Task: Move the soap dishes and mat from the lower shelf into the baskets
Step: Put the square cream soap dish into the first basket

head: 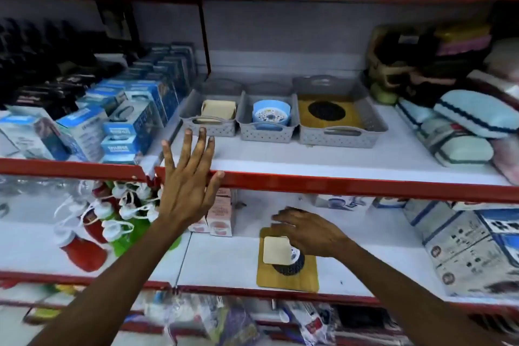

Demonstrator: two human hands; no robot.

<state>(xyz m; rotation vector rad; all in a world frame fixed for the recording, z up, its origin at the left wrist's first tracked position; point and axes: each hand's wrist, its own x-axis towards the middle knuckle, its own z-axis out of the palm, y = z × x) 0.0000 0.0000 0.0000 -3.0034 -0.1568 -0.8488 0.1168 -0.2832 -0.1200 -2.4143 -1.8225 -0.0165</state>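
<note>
Left grip (188,177) splayed, released, at upper shelf edge (337,185). Right grip (306,230) on lower shelf, fingers over cream soap dish (276,250) lying on mat (286,275); closure unclear. Baskets (269,132) above, filled.

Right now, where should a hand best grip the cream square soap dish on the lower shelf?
Pinch the cream square soap dish by its free left and near edges, coming from above. It lies flat atop the mat; the right hand already covers its far right side.
</note>
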